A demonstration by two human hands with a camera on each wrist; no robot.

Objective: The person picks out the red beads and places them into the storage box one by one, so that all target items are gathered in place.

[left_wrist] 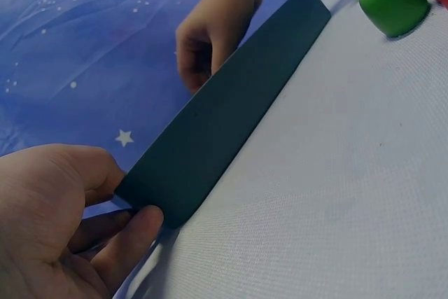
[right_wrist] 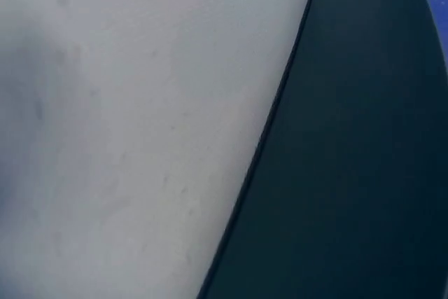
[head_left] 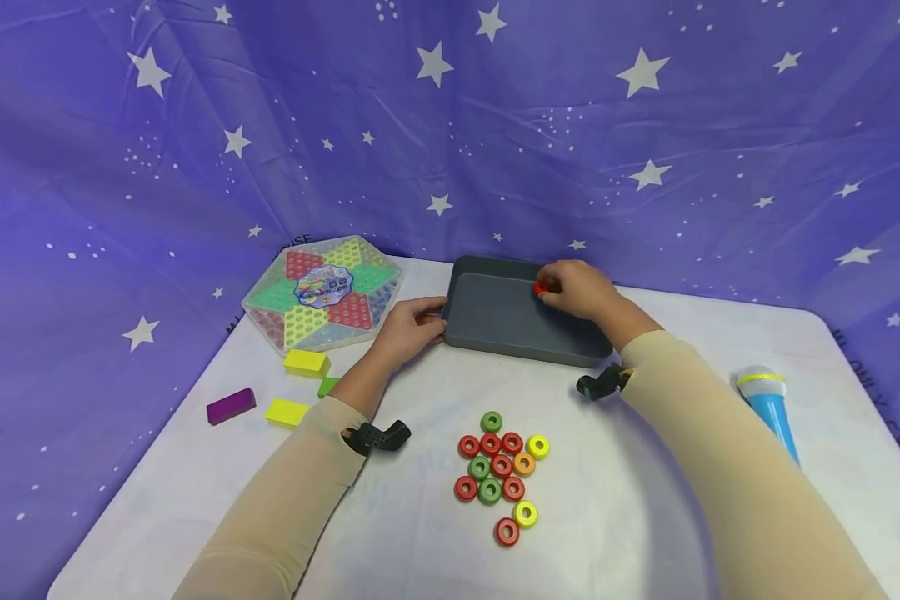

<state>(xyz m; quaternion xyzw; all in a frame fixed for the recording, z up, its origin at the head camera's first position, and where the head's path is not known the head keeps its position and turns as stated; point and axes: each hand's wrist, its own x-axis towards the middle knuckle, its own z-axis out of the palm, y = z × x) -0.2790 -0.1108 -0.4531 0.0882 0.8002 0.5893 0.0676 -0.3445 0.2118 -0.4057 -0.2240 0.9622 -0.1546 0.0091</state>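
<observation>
Dark grey tray (head_left: pixel 495 321), shallow, rectangular, near the back of the white table (head_left: pixel 645 500). Left hand (head_left: pixel 408 327) at the tray's left end, thumb and fingers curled round the corner, as seen close in the left wrist view (left_wrist: pixel 63 222). Right hand (head_left: pixel 581 287) over the tray's far right part, fingertips pinched on one red ring (head_left: pixel 541 288), held just above or on the tray floor; cannot tell which. Right wrist view: tray wall (right_wrist: pixel 364 159) and table only, no fingers visible. Loose cluster of rings (head_left: pixel 501 475), red, green, yellow and orange, on the table in front of the tray, well apart from both hands. Risks, as judged: ring round and smooth, likely to roll or bounce along the tray floor if released from any height; tray light, likely to slide or pivot if the left-hand hold at the corner slackens; sleeve of the right forearm passing near the cluster, liable to scatter rings. Also present: hexagonal game board (head_left: pixel 322 292), coloured blocks (head_left: pixel 292 392), blue toy microphone (head_left: pixel 771 404), starred purple cloth (head_left: pixel 450 125).
</observation>
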